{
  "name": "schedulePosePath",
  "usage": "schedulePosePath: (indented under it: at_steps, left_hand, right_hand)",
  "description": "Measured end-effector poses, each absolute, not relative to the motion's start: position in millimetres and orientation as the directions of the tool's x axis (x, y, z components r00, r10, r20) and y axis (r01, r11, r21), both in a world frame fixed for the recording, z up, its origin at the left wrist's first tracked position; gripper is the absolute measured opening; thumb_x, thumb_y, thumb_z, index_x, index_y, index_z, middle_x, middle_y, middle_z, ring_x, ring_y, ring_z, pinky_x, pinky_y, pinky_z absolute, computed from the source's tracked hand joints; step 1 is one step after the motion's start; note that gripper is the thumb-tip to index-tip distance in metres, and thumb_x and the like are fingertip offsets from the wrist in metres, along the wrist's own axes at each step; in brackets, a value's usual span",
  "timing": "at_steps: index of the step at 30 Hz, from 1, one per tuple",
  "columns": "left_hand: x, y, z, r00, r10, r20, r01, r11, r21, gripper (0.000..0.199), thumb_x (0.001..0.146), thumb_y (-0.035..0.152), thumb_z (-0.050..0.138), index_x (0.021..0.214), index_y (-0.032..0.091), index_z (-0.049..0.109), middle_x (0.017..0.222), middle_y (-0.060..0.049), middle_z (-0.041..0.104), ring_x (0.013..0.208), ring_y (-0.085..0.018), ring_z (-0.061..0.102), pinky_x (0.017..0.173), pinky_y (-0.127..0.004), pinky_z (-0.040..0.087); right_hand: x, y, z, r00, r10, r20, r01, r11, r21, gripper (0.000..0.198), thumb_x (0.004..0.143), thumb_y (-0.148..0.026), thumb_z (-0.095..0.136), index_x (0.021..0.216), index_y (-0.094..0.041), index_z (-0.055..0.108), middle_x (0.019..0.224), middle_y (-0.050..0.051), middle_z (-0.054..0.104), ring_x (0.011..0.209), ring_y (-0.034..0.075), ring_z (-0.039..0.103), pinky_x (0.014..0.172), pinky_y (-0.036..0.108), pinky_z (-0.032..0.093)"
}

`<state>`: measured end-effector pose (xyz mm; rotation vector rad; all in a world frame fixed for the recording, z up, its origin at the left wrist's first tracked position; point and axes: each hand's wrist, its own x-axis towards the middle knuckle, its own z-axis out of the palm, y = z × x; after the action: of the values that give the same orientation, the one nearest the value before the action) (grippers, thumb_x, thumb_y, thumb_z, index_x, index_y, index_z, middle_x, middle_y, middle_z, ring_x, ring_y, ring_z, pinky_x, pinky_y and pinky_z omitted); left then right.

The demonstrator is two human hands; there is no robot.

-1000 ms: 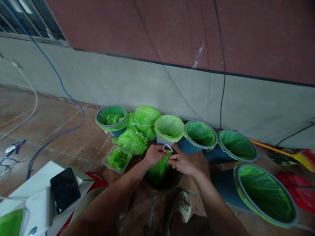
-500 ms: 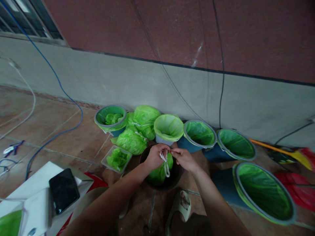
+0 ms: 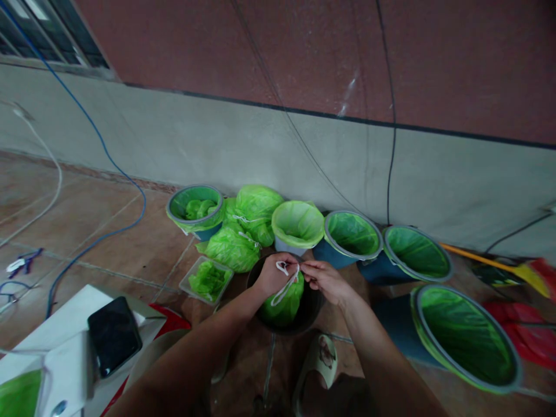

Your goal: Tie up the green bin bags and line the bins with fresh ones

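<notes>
A green garbage bag (image 3: 283, 308), gathered at its top, sits inside a dark bin (image 3: 313, 315) in front of my feet. White drawstrings (image 3: 284, 294) loop out from its neck. My left hand (image 3: 277, 274) is closed around the drawstring at the left of the bag's neck. On the right, my right hand (image 3: 322, 279) pinches the drawstring with thumb and fingers. Both hands meet just above the bin, fingertips nearly touching. Exactly how the string runs between the fingers is too small to see.
Along the wall stand a lined bin with green bags (image 3: 195, 220), tied green bags (image 3: 258, 208), a white lined bin (image 3: 297, 223) and several blue lined bins (image 3: 353, 234). A plastic tub (image 3: 207, 280) is at left. A black phone (image 3: 114, 336) lies on a white box (image 3: 69, 315).
The white drawstring loop has shifted left and opened wider. My right hand's fingers have curled a little more, and both hands stay over the bin.
</notes>
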<state>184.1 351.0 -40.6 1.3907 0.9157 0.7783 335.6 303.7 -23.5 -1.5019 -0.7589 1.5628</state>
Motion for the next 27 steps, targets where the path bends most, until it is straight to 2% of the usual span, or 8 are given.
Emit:
schedulePosePath:
  at_steps: [7, 10, 12, 15, 19, 21, 23, 27]
  left_hand:
    - [182.0, 353.6, -37.3, 0.479, 0.873, -0.088, 0.099, 0.045, 0.994, 0.011, 0.075, 0.022, 0.060, 0.069, 0.014, 0.065, 0.053, 0.001, 0.060, 0.048, -0.010, 0.055, 0.048, -0.019, 0.041]
    - [182.9, 353.4, -39.4, 0.481, 0.872, -0.094, 0.062, 0.073, 0.995, 0.010, 0.075, 0.022, 0.060, 0.072, 0.014, 0.065, 0.054, 0.002, 0.059, 0.048, -0.010, 0.055, 0.049, -0.019, 0.041]
    - [183.5, 353.3, -38.8, 0.482, 0.871, -0.090, 0.051, 0.075, 0.996, 0.011, 0.075, 0.024, 0.060, 0.073, 0.014, 0.066, 0.055, 0.002, 0.059, 0.048, -0.010, 0.056, 0.048, -0.019, 0.041]
    - [183.1, 353.4, -35.0, 0.490, 0.868, -0.074, 0.058, 0.052, 0.997, 0.011, 0.075, 0.023, 0.061, 0.070, 0.014, 0.065, 0.053, 0.002, 0.058, 0.048, -0.009, 0.054, 0.048, -0.019, 0.041]
    - [181.3, 354.0, -31.3, 0.508, 0.859, -0.068, 0.074, 0.035, 0.997, 0.010, 0.074, 0.021, 0.061, 0.070, 0.014, 0.066, 0.053, 0.002, 0.059, 0.048, -0.009, 0.054, 0.049, -0.019, 0.041]
    - [181.1, 354.5, -32.9, 0.515, 0.854, -0.071, 0.076, 0.038, 0.996, 0.010, 0.074, 0.022, 0.062, 0.070, 0.014, 0.066, 0.054, 0.002, 0.060, 0.048, -0.009, 0.055, 0.049, -0.020, 0.041]
    - [181.5, 354.9, -36.8, 0.524, 0.848, -0.080, 0.072, 0.049, 0.996, 0.011, 0.074, 0.024, 0.063, 0.070, 0.014, 0.065, 0.053, 0.002, 0.059, 0.048, -0.009, 0.055, 0.049, -0.020, 0.041]
    - [181.4, 355.6, -43.3, 0.539, 0.840, -0.068, 0.068, 0.037, 0.997, 0.012, 0.076, 0.024, 0.062, 0.068, 0.015, 0.063, 0.051, 0.003, 0.057, 0.047, -0.009, 0.053, 0.050, -0.020, 0.041]
  right_hand:
    - [338.9, 305.8, -23.2, 0.117, 0.862, -0.494, -0.197, -0.467, -0.862, 0.041, 0.053, -0.047, 0.080, 0.076, -0.017, 0.064, 0.067, -0.001, 0.056, 0.059, 0.009, 0.048, 0.046, 0.019, 0.023]
    - [342.1, 305.1, -23.7, 0.130, 0.885, -0.448, -0.113, -0.435, -0.893, 0.042, 0.058, -0.049, 0.077, 0.084, -0.018, 0.067, 0.072, 0.001, 0.060, 0.060, 0.010, 0.050, 0.046, 0.019, 0.025]
    - [342.1, 303.9, -23.8, 0.055, 0.902, -0.429, -0.056, -0.426, -0.903, 0.040, 0.062, -0.049, 0.075, 0.087, -0.018, 0.069, 0.071, 0.001, 0.061, 0.062, 0.010, 0.051, 0.048, 0.020, 0.027]
    - [339.5, 303.1, -25.6, -0.024, 0.909, -0.416, -0.013, -0.416, -0.909, 0.034, 0.064, -0.047, 0.074, 0.079, -0.017, 0.070, 0.065, 0.000, 0.058, 0.059, 0.010, 0.048, 0.049, 0.021, 0.028]
    - [336.3, 304.7, -32.1, 0.018, 0.920, -0.392, 0.045, -0.392, -0.919, 0.029, 0.067, -0.043, 0.069, 0.078, -0.016, 0.070, 0.063, -0.001, 0.056, 0.056, 0.009, 0.044, 0.049, 0.021, 0.029]
    - [336.1, 305.8, -33.7, 0.029, 0.933, -0.360, 0.130, -0.361, -0.924, 0.026, 0.073, -0.041, 0.061, 0.080, -0.017, 0.069, 0.065, 0.000, 0.057, 0.057, 0.010, 0.045, 0.050, 0.022, 0.031]
    - [336.6, 306.5, -32.7, 0.051, 0.966, -0.254, 0.314, -0.257, -0.914, 0.023, 0.078, -0.036, 0.052, 0.075, -0.018, 0.067, 0.068, 0.001, 0.058, 0.062, 0.013, 0.049, 0.056, 0.025, 0.037]
    - [338.0, 305.6, -28.3, 0.033, 0.997, 0.066, 0.706, 0.024, -0.708, 0.018, 0.081, -0.024, 0.047, 0.077, -0.019, 0.064, 0.102, 0.009, 0.062, 0.090, 0.018, 0.058, 0.085, 0.032, 0.044]
